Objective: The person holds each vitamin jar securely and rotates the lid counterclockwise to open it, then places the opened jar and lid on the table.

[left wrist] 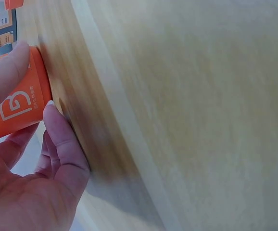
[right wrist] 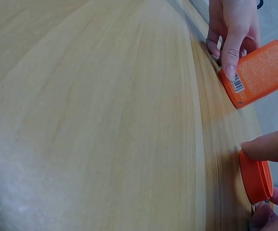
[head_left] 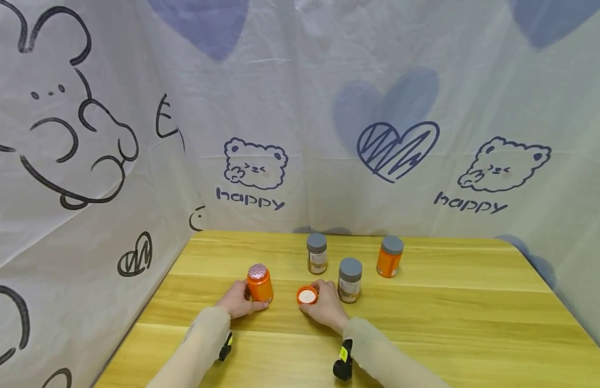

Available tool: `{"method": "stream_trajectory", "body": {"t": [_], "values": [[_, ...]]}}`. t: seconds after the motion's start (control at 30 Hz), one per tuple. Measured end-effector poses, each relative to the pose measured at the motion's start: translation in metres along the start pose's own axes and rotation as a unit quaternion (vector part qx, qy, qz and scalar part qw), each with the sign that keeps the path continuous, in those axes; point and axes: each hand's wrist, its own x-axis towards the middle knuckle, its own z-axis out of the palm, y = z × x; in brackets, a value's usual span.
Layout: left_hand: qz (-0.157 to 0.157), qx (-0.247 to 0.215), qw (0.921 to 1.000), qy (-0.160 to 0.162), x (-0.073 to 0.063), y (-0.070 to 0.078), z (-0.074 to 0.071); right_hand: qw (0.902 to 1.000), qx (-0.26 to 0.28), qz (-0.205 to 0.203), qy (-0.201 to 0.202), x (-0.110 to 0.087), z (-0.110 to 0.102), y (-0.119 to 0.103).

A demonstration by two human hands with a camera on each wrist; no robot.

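My left hand [head_left: 235, 300] grips an orange bottle [head_left: 261, 288] near its base, thumb on one side and fingers on the other. The bottle stands upright on the table with a silvery foil seal across its uncapped mouth. A white logo shows on its side [left wrist: 21, 103] in the left wrist view, and a barcode label faces the right wrist camera. To the right of it, my right hand [head_left: 328, 307] pinches an orange cap [head_left: 307, 296] between thumb and fingers. That cap lies on the wood with its white liner facing up.
Two grey-lidded jars with printed labels stand beyond my right hand, a nearer jar [head_left: 350, 280] and a farther jar [head_left: 317, 254]. An orange jar with a grey lid [head_left: 390, 257] is farther right. A printed white curtain [head_left: 329, 215] hangs behind the wooden table [head_left: 450, 312].
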Motion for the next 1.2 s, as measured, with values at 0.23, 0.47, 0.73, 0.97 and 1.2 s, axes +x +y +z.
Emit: {"method": "stream_trajectory", "body": {"t": [0.23,0.47,0.73,0.97,1.2], "values": [[-0.005,-0.005,1.0000,0.002,0.001,-0.004,0.002,1.0000,0.001,0.001,0.004,0.000,0.000,0.001],[0.000,0.003,1.0000,0.000,0.002,-0.006,0.001,1.0000,-0.004,-0.002,0.007,0.000,-0.001,-0.001],[0.007,-0.004,0.9999,0.006,0.000,-0.003,0.002,0.9999,-0.002,-0.001,0.012,-0.001,0.001,-0.001],[0.019,-0.042,0.9989,0.013,-0.003,-0.004,0.003,0.9997,0.011,-0.005,0.023,-0.003,0.002,-0.001],[0.013,-0.056,0.9972,0.049,-0.010,-0.005,0.003,0.9987,0.006,-0.035,0.037,-0.008,0.003,-0.001]]}}
